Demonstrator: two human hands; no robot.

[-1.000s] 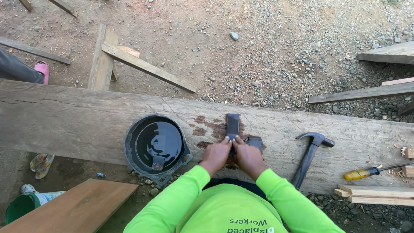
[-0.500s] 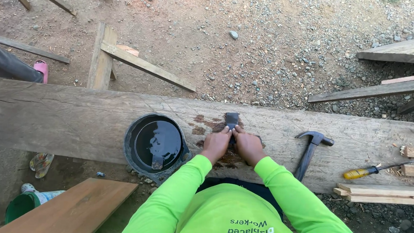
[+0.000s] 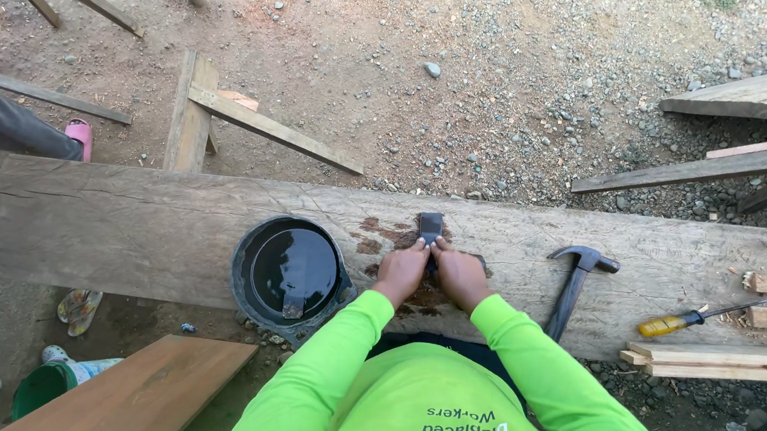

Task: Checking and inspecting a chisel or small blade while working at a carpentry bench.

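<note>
Flat dark paintbrush (image 3: pixel 430 226): lies head-forward on the wide weathered timber plank (image 3: pixel 124 221), its bristle end over a patch of dark brown stain (image 3: pixel 391 235) near the plank's middle; handle hidden beneath both hands.

Left hand (image 3: pixel 402 271): fingers (image 3: pixel 416 246) closed together over the brush handle, knuckles up, bright green sleeve to the wrist.

Right hand (image 3: pixel 460 274): pressed just beside the left, fingers likewise closed on the same handle.

Round black bucket of dark liquid (image 3: pixel 290 275): just left of the left hand, at the plank's near edge; a small dark object shows at the liquid's near side.

Black claw hammer (image 3: pixel 576 283): lying on the plank right of the right hand, head away from the person.

Yellow-handled screwdriver (image 3: pixel 693 318): farther right on the plank, beside pale wooden offcuts (image 3: pixel 713 360).

Brown board (image 3: pixel 142 388): lower left, below the plank.

Green plastic container (image 3: pixel 40 387): on the ground beside the board.

Gravel ground (image 3: pixel 505 97): beyond the plank, with scattered timber lengths.
</note>
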